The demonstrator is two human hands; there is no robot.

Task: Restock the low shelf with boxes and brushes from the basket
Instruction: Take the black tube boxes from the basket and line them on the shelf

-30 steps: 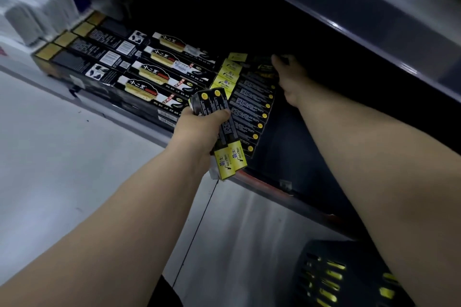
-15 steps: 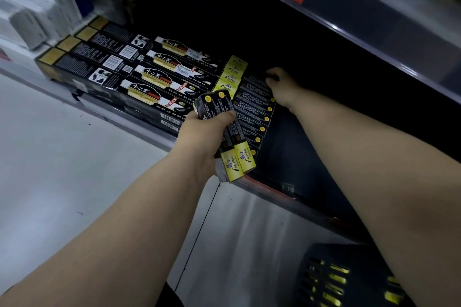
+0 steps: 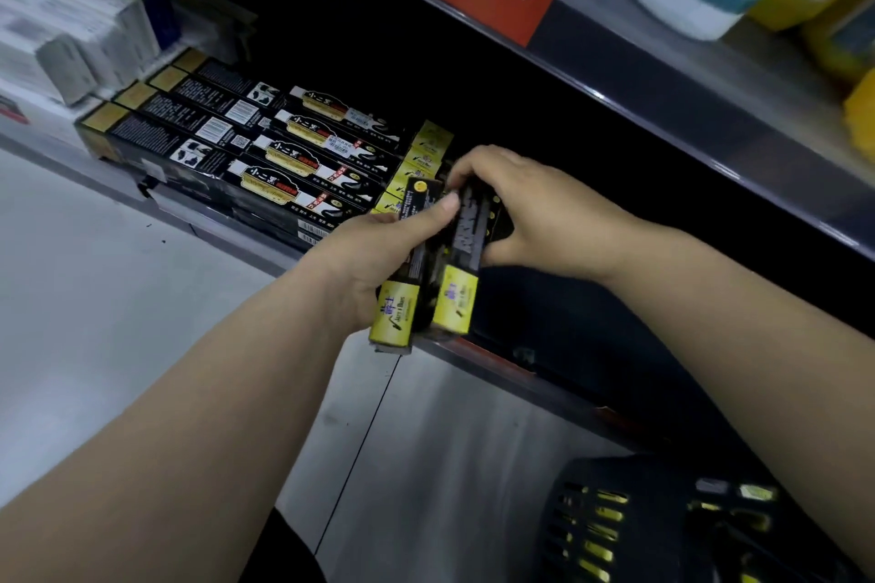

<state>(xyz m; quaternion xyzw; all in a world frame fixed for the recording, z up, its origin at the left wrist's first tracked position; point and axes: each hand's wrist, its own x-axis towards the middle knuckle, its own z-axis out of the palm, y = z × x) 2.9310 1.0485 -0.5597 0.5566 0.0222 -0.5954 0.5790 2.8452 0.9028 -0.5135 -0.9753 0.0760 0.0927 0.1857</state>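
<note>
My left hand [image 3: 360, 260] clamps the black-and-yellow boxes [image 3: 394, 316], thumb on top; my right hand [image 3: 535, 213] grips the right-hand box [image 3: 463, 246]. Beneath them: the low shelf [image 3: 502, 362], pale floor [image 3: 94, 298], dark basket [image 3: 611, 516].

We see a dim scene under soft, cool light from above. The pale floor [image 3: 118, 322] is the brightest area, washed out and grainless. The recess of the low shelf [image 3: 502, 362] sinks into near-black shadow. A thin line of glare runs along the front edge of the upper shelf [image 3: 686, 76]. Print on the long black cartons [image 3: 284, 156] reads sharpest. The black and yellow boxes [image 3: 450, 303] gripped by the left hand [image 3: 369, 260] and right hand [image 3: 535, 213] are streaked with motion blur. The white packs [image 3: 61, 43] at upper left are smeared. Wide-angle distortion bends the shelf lines and swells both forearms. The basket [image 3: 639, 525] is murky, with yellow glints.
</note>
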